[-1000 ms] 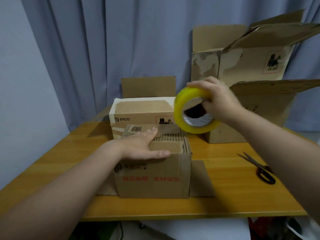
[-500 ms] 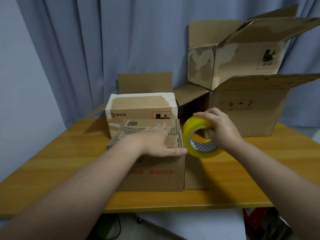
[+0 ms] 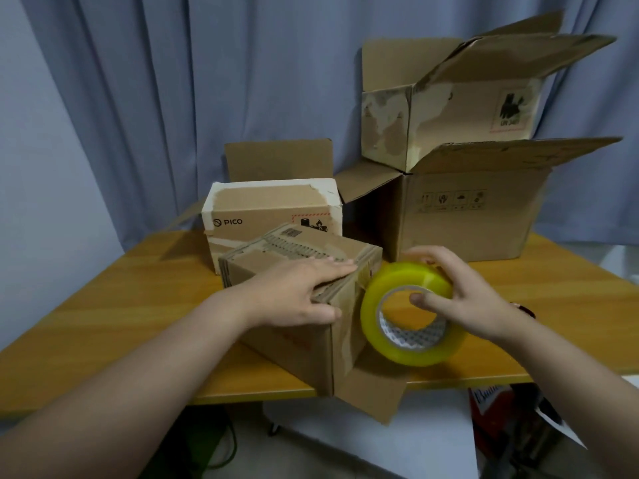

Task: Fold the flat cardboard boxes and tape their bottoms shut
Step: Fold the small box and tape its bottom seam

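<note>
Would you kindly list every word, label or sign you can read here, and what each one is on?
"PICO": white-edged box, beside a round logo.
Flame hazard label: same box, no legible words.
Barcode and red print: front box, unreadable.
Row of handling symbols: large box, captions too small.
Black pictogram label: top box, text blurred.

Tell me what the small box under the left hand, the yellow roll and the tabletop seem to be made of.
Small box: brown corrugated cardboard, matte; fluted layers show along its top edge.
Yellow roll: glossy translucent plastic tape, probably, wound on a printed core, likely card.
Tabletop: wood or wood-look laminate, smooth with a soft sheen; grain streaks show, but which one cannot be told.
</note>
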### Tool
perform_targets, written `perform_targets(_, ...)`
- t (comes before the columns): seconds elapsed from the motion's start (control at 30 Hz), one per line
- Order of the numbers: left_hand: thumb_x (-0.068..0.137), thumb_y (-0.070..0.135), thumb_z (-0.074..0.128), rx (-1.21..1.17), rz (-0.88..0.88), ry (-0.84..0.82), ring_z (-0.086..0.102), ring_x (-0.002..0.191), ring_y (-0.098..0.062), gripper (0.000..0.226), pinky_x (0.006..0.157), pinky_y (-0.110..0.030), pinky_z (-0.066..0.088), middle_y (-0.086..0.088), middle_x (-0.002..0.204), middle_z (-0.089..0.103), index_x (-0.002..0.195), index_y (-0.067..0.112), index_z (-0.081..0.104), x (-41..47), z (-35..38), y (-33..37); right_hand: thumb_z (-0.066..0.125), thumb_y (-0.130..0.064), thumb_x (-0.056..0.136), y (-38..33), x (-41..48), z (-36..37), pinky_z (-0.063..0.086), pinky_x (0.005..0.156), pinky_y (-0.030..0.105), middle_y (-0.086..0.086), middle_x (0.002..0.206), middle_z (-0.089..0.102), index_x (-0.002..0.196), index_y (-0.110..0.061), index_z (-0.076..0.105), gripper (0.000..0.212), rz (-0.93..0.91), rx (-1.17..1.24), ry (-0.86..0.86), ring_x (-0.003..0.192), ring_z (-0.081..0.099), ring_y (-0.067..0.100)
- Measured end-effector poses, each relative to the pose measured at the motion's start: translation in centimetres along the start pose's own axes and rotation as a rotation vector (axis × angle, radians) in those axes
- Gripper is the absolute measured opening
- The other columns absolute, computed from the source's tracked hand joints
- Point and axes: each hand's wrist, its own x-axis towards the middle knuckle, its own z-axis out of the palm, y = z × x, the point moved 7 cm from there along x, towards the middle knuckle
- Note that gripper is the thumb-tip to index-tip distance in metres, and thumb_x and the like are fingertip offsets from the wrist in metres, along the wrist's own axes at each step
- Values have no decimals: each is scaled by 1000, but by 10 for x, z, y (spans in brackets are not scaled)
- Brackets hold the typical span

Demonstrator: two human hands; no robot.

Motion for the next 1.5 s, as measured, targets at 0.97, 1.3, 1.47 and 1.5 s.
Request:
perform_targets(0.97, 89, 66, 40, -990, -712, 535, 59, 102, -23, 58, 96, -41, 47, -1, 101, 61, 106, 13, 58, -36, 36, -33, 71, -41, 81, -76, -5, 91, 20, 83, 0, -1, 114, 25, 131, -18, 52, 58, 136, -30, 339, 89, 21, -4)
perform_targets(1.3, 95, 32, 53, -1310, -639, 480, 63, 52, -23, 34, 60, -32, 56, -15, 65, 67, 80, 4, 64, -35, 48, -12, 36, -45, 100, -63, 74, 50, 14, 115, 40, 3, 151, 37, 145, -25, 38, 50, -165, -611, -134, 142, 25, 22)
perform_targets(1.47, 95, 30, 51, -1200, -682, 496, 62, 45, -16, 28, 46, -18, 47, -1, 44, 60, 71, 15, 55, -39, 34, -28, 23, -59, 97, -33, 87, 73, 18, 114, 41, -6, 154, 31, 146, -41, 32, 52, -2, -694, -163, 142, 26, 17)
perform_targets(1.5, 95, 31, 53, -1184, -690, 491, 62, 47, -15, 30, 45, -17, 46, 1, 45, 60, 69, 17, 55, -42, 36, -30, 24, -59, 97, -35, 87, 75, 20, 113, 41, -6, 153, 33, 145, -40, 34, 52, -20, -720, -128, 141, 29, 17)
